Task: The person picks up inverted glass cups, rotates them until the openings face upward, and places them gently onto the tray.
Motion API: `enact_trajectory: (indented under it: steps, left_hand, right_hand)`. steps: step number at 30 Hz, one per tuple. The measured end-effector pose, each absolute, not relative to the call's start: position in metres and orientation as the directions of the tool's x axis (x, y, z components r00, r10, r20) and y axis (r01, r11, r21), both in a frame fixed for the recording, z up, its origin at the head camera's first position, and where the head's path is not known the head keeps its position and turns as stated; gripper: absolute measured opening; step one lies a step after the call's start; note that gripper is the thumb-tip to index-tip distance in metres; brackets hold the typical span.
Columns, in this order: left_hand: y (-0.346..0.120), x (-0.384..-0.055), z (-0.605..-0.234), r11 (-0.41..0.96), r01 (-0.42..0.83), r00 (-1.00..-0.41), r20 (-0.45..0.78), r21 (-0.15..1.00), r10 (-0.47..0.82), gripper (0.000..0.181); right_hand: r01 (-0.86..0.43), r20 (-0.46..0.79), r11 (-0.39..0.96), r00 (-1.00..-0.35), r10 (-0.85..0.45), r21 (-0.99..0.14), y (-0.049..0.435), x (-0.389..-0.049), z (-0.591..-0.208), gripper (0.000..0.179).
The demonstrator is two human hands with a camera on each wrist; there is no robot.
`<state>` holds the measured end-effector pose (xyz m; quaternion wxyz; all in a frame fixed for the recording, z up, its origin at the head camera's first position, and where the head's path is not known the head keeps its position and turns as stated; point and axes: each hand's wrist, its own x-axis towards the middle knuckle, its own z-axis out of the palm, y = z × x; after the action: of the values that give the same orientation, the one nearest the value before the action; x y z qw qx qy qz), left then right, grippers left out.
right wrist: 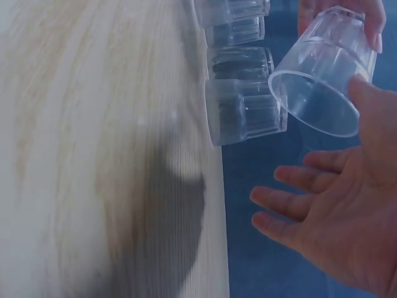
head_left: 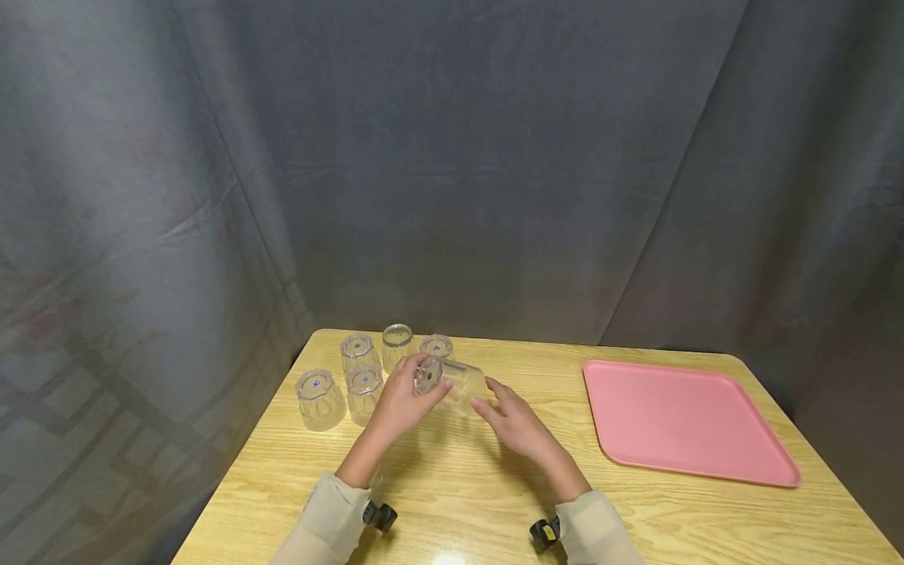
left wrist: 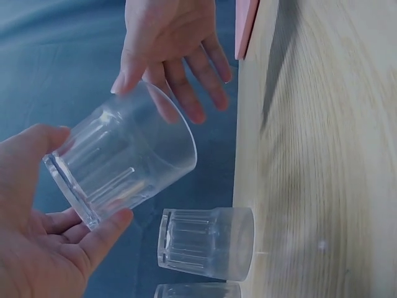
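Tilted on its side above the table, a clear plastic tumbler [head_left: 462, 386] is held by my left hand [head_left: 408, 399], whose thumb and fingers grip it round the faceted base. Its mouth faces right, toward my right hand [head_left: 521, 424]. In the right wrist view the fingers of the right hand [right wrist: 335, 198] are spread and nearly straight, with the thumb overlapping the tumbler [right wrist: 322, 81] close to its rim. The left wrist view shows the tumbler [left wrist: 124, 155] between both hands, with nothing visible inside.
Several more clear tumblers stand in a group at the back left, among them a front-left one [head_left: 321, 402] with its base up and another [head_left: 398, 345] at the back. A pink tray [head_left: 685, 420] lies on the right of the wooden table [head_left: 452, 486]. Grey curtain [head_left: 466, 173] hangs behind.
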<state>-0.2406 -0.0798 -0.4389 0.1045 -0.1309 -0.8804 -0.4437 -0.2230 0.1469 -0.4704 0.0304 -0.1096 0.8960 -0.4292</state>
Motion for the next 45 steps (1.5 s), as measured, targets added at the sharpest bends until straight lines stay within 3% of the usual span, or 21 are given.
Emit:
enact_trajectory:
  steps: [11, 21, 30, 45]
  left_hand:
    - [-0.078, -0.245, -0.442, 0.375, 0.305, -0.952, 0.285, 0.875, 0.110, 0.063]
    - [-0.073, -0.247, -0.444, 0.126, 0.307, -0.941, 0.282, 0.943, 0.184, 0.060]
    - [-0.063, -0.247, -0.444, 0.092, 0.304, -0.934, 0.278, 0.948, 0.225, 0.060]
    - [-0.049, -0.251, -0.445, 0.029, 0.286, -0.925, 0.268, 0.958, 0.268, 0.059]
  right_hand:
    - [-0.173, 0.059, 0.482, -0.969, -0.242, -0.859, 0.151, -0.224, -0.463, 0.071]
    - [-0.140, 0.046, 0.421, -0.973, -0.226, -0.896, 0.158, -0.221, -0.454, 0.064]
    - [-0.097, 0.018, 0.352, -0.975, -0.221, -0.931, 0.167, -0.223, -0.453, 0.067]
    - [-0.052, 0.019, 0.128, -0.969, -0.247, -0.990, 0.177, -0.222, -0.450, 0.063]
